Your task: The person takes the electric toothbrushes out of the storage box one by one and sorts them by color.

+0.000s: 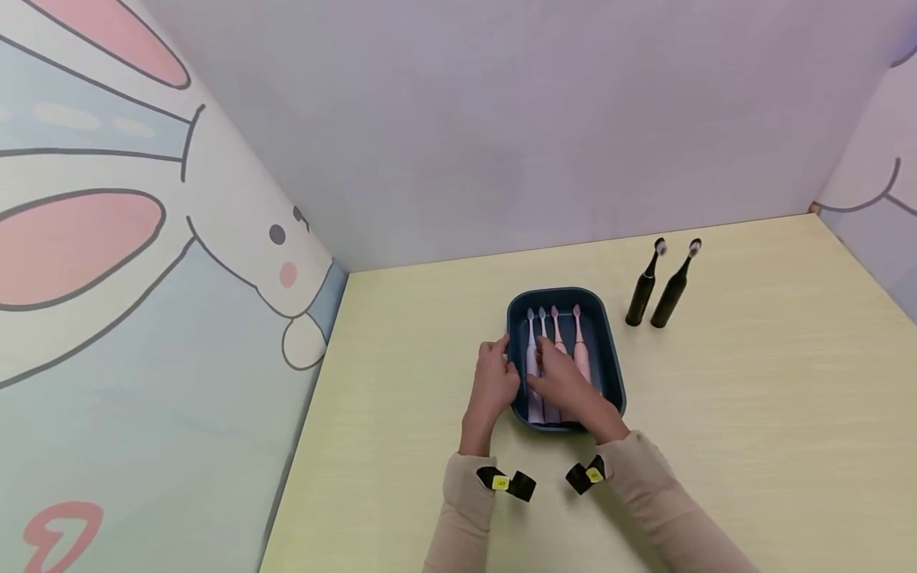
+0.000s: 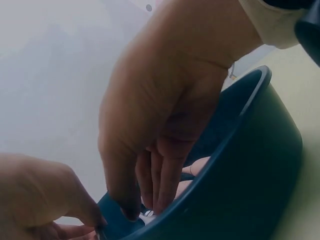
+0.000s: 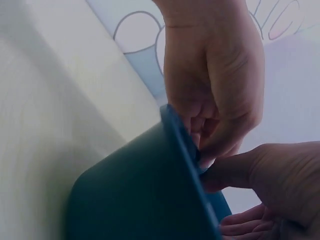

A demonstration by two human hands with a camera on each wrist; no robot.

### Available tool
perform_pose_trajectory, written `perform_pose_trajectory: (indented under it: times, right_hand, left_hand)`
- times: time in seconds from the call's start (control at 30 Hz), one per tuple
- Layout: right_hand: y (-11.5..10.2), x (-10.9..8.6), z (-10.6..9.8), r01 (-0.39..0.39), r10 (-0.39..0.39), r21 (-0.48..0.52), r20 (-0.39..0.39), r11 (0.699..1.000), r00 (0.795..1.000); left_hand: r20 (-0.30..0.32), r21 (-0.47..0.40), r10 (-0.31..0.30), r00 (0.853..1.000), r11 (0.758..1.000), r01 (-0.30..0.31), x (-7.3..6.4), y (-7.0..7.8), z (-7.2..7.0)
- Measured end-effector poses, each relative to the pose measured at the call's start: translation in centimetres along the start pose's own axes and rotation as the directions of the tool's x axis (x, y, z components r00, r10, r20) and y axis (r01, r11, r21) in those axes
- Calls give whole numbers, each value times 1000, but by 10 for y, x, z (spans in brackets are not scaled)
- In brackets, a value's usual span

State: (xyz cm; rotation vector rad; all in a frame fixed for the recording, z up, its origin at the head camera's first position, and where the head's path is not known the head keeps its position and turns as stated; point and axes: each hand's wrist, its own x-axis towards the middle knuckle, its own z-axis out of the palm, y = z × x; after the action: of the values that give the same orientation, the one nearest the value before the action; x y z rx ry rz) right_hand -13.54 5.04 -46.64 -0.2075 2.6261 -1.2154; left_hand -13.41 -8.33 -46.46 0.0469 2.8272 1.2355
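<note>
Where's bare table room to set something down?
Free: table right of the two black toothbrushes, out to its right edge; also left of the left hand, up to the rabbit wall. Narrower: between tray and black toothbrushes. Crowded: inside the tray, four toothbrushes plus the right hand.

Blue tray (image 1: 610, 362), four toothbrushes (image 1: 581, 360) inside (two pink)

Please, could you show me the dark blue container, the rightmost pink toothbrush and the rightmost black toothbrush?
Dark blue container (image 1: 601, 350): head view, bare inside, right part.
Rightmost pink toothbrush (image 1: 582, 360): head view, handle.
Rightmost black toothbrush (image 1: 670, 299): head view, handle.
</note>
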Motion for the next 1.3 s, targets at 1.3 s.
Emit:
perform_pose_trajectory:
  times: [1.3]
  right_hand:
    - [3, 28, 2, -60, 60, -133, 2, 989, 998]
  left_hand:
    - [-1, -39, 24, 1000, 999, -24, 0, -2, 0]
